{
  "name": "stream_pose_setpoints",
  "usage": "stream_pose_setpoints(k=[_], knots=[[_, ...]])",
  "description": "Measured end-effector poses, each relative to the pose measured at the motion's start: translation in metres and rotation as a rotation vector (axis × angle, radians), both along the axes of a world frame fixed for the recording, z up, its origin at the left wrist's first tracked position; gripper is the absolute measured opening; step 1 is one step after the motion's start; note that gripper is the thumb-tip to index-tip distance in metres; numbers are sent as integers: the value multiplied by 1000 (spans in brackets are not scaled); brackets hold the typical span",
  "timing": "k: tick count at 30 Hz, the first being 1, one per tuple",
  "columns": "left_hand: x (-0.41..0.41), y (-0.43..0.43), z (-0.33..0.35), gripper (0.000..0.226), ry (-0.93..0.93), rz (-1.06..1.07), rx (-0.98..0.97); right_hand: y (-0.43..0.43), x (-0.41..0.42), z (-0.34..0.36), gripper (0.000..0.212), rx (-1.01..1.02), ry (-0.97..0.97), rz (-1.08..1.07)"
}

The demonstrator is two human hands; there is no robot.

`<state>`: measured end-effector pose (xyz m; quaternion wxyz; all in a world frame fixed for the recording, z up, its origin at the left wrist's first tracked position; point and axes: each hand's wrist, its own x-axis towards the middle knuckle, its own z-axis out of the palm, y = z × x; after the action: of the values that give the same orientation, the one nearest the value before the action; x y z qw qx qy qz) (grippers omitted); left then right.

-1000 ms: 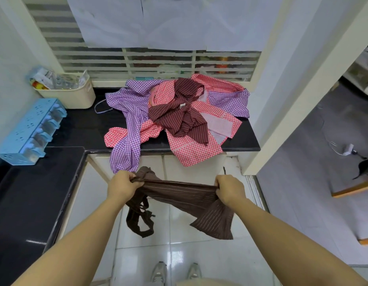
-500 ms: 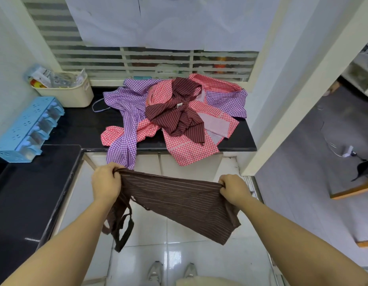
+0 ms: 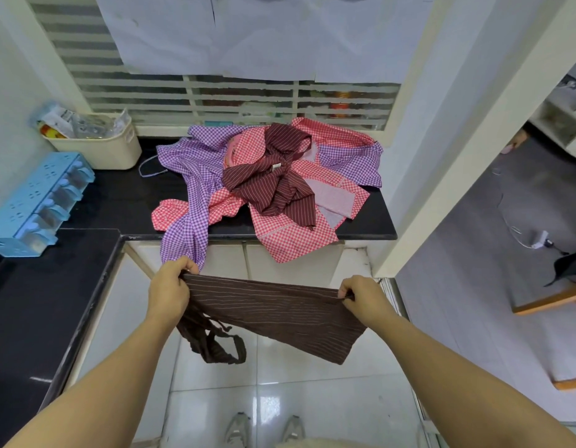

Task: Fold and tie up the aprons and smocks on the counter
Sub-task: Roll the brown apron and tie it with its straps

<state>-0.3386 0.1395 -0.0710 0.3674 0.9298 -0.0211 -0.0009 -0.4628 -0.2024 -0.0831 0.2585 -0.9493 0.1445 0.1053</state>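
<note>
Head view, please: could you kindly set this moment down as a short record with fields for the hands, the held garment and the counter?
held garment: brown pinstriped cloth apron, spread wide over the floor, straps dangling at its left end
left hand: grips its left top corner
right hand: pinches its right top corner
counter: black stone counter under an unfolded heap
heap: purple gingham smock, red gingham smock, maroon striped apron on top
left of heap: cream plastic basket, blue plastic organiser

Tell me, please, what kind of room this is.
Probably a kitchen: a black counter over white cabinets, a blue drawer box on it, and a heap of aprons.
</note>
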Motion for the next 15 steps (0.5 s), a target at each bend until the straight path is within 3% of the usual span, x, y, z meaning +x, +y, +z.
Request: stream_pose_setpoints(k=[2,7,12,15], knots=[[3,0,-2,44,23,3,6,-1,0,-2,6,-1,1,-10],[4,3,-2,40,4,-16,37,1,5,-2,21,-3,10,-110],[8,8,-3,35,-43,21,138,6,10,1,31,-143,26,-146],[7,11,-4,30,-64,-3,290,5,9,-1,13,-208,19,-103]])
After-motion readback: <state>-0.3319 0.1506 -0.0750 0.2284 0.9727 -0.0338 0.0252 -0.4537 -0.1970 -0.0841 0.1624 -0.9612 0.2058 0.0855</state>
